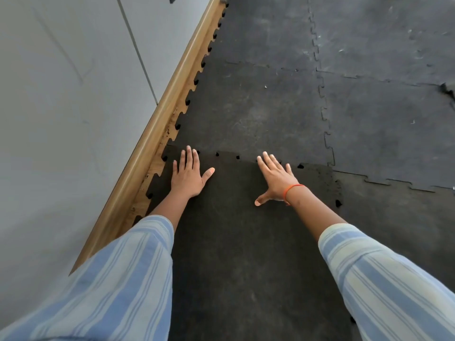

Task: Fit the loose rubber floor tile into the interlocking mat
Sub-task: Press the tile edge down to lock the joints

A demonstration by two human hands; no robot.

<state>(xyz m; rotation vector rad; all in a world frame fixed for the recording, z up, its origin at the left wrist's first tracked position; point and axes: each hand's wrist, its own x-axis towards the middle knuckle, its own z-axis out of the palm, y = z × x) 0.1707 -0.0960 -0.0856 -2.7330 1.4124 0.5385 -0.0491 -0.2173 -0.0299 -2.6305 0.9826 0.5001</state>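
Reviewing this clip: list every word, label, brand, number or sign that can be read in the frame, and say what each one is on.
None: no text can be read anywhere in this frame.
The loose rubber floor tile and the laid mat tiles show only scuffs and specks.
The grey wall and wooden skirting board are bare.
The striped sleeves and the orange wrist band carry no lettering.

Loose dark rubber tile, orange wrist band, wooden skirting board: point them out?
Loose dark rubber tile [236,242]: head view, bare middle.
Orange wrist band [291,187]: head view, top of band.
Wooden skirting board [170,102]: head view, rounded face.
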